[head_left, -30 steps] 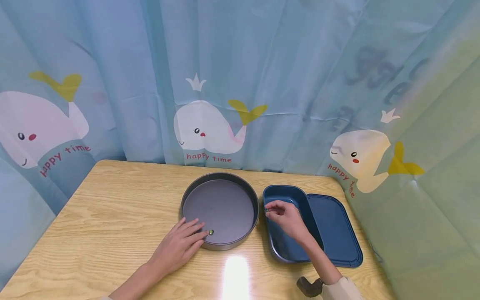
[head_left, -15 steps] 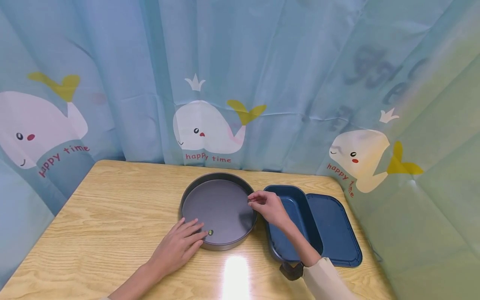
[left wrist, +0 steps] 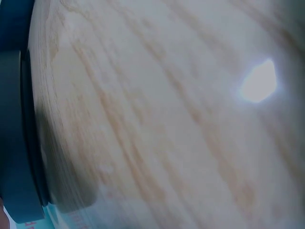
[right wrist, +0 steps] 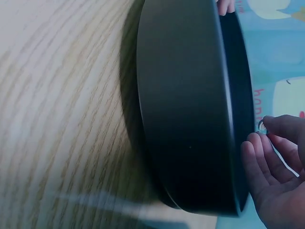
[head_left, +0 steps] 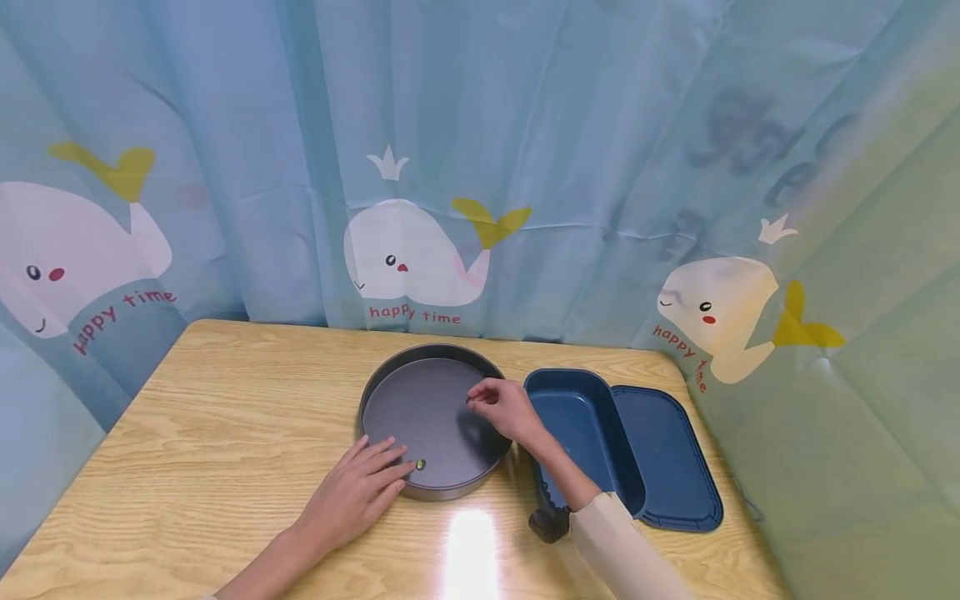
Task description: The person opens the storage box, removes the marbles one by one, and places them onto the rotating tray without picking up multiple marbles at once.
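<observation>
A round dark grey cake pan (head_left: pixel 427 400) sits on the table. My left hand (head_left: pixel 360 487) lies over its near-left rim with the fingers spread and straight. Just off one fingertip, a small green marble (head_left: pixel 421 464) rests on the pan floor. Above the pan's right side, my right hand (head_left: pixel 506 410) pinches a small glassy marble (right wrist: pixel 262 126) between thumb and fingertips. In the right wrist view those fingertips are right at the pan rim, and the fingers hide part of the marble. The left wrist view shows the outer pan wall (left wrist: pixel 19 138).
To the right of the pan stands a deep blue box (head_left: pixel 581 417), partly covered by the right forearm. Its flat blue lid (head_left: pixel 671 458) lies against its right side. A whale-print curtain (head_left: pixel 420 108) hangs behind the wooden table (head_left: pixel 247 400). A dark wrist camera (head_left: pixel 549 525) hangs below the right wrist.
My right hand has moved left, from above the blue box to above the pan, carrying the pinched marble. The left hand and the green marble have stayed in place.
</observation>
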The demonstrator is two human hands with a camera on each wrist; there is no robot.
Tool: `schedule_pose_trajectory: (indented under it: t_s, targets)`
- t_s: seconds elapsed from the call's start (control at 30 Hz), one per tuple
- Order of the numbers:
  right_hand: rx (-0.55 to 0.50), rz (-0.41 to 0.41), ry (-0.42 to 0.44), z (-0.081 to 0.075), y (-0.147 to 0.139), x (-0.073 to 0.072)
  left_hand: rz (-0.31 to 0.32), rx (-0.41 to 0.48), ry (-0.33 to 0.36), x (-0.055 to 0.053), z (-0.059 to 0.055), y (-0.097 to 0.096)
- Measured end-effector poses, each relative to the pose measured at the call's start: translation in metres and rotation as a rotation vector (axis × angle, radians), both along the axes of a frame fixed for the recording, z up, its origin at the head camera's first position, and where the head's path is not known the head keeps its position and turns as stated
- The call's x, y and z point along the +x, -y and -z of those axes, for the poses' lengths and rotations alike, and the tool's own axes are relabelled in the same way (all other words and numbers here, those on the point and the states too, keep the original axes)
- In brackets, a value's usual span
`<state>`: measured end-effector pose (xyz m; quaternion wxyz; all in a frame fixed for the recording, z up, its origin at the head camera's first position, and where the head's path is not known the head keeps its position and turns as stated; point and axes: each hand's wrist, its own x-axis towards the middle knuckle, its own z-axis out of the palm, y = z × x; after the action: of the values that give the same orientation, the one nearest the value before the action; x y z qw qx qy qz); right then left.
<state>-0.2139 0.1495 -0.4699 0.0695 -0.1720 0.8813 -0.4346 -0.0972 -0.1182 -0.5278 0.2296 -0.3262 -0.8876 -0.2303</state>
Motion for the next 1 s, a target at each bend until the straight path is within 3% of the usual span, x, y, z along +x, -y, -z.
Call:
schedule_pose_trajectory:
  t_s: [0.27,0.47,1.0]
  targets:
    - [0.065,0.023,0.024,0.007,0.011,-0.014,0.011,0.016,0.003,0.0,0.001,0.0]
    - [0.098,0.009,-0.012,0.018,0.019,-0.025,0.008,0.011,0.009,0.0,0.0,0.0]
    - [0.143,0.056,0.029,0.034,0.03,-0.036,-0.002,-0.005,0.031,0.0,-0.002,0.001]
